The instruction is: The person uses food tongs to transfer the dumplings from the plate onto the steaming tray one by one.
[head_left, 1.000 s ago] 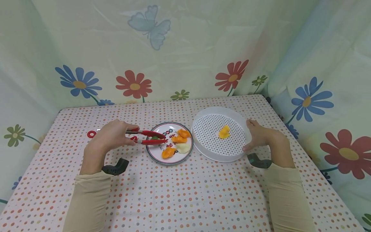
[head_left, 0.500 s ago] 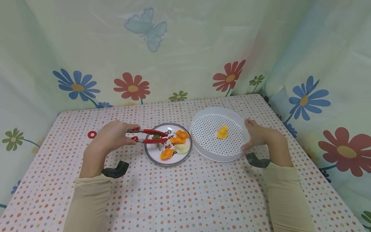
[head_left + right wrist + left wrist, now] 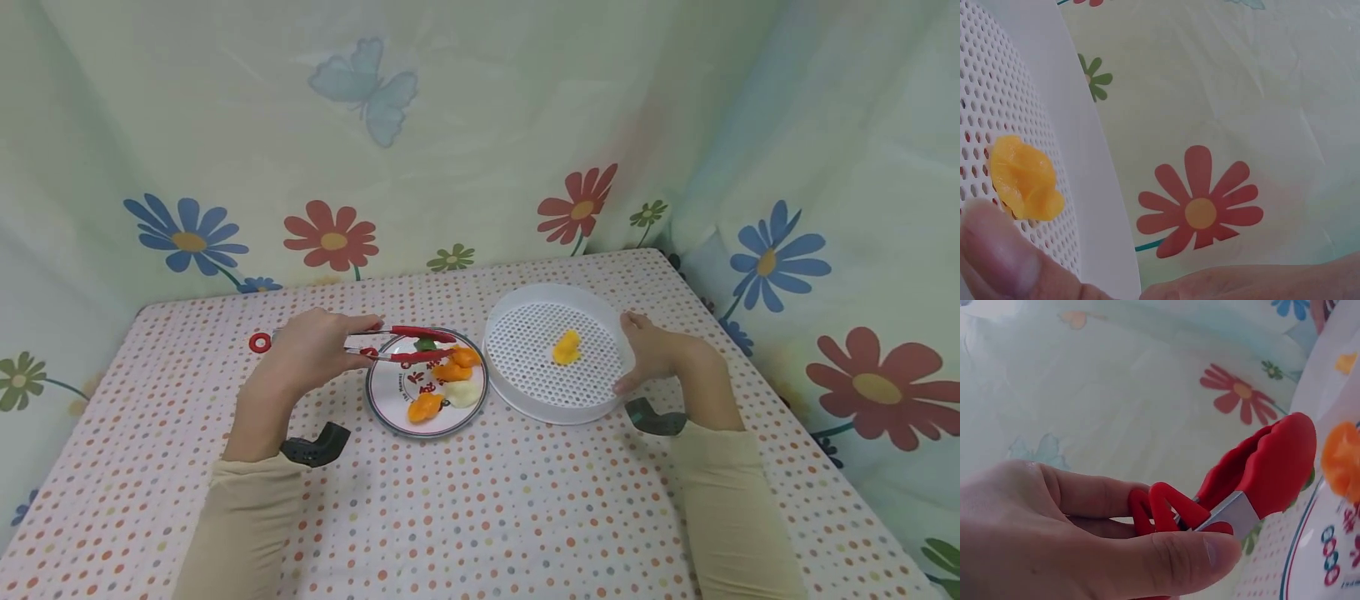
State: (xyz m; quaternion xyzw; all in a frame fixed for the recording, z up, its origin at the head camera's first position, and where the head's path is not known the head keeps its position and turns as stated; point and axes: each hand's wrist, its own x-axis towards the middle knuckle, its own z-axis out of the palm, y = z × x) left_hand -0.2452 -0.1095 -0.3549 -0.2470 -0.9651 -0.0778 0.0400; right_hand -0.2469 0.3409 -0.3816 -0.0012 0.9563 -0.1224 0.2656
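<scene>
The left hand (image 3: pixel 307 354) grips red-tipped metal tongs (image 3: pixel 423 356) between thumb and fingers; their parted tips hang over the plate (image 3: pixel 388 392). On that plate lie several orange pieces (image 3: pixel 425 407), a pale piece (image 3: pixel 463 393) and a dark green piece (image 3: pixel 425 343) seen between the tongs' arms. The right hand (image 3: pixel 660 350) holds the right rim of a white perforated round tray (image 3: pixel 525 333), thumb at the near side, fingers at the far side. Inside the tray rests one yellow piece (image 3: pixel 566 347), also in the right wrist view (image 3: pixel 1025 178).
A dotted cloth (image 3: pixel 465 517) covers the table. Plate and tray stand side by side, close together. Behind and at the sides hangs a flowered curtain (image 3: pixel 480 125). Dark wrist devices (image 3: pixel 317 446) sit under both wrists.
The left hand and the tongs have moved right across the plate, and the tips now reach the orange pieces at its right side. The right hand keeps its hold; the head view has shifted slightly.
</scene>
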